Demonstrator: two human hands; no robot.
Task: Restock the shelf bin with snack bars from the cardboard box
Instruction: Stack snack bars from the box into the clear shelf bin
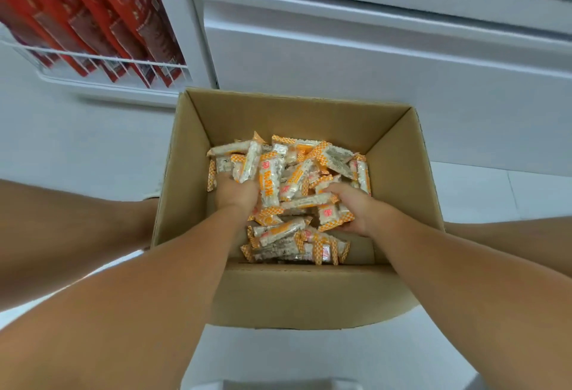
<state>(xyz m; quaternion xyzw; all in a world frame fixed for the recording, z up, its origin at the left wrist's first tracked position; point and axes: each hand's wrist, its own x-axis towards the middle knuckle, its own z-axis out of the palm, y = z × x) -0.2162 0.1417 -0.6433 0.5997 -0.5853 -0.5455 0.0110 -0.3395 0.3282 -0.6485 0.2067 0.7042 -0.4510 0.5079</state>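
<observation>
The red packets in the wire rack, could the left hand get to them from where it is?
Probably yes. The red packets stand uncovered in the wire rack, but the left hand is down in the box gripping bars, so it must lift out first.

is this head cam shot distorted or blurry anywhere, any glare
Head view: wide-angle bending curves the shelf edges and stretches the forearms at the borders; the red packets and the top corners look soft; the snack bars in the cardboard box are fairly sharp, with mild sheen on the wrappers; lighting is even, shadows soft.
</observation>
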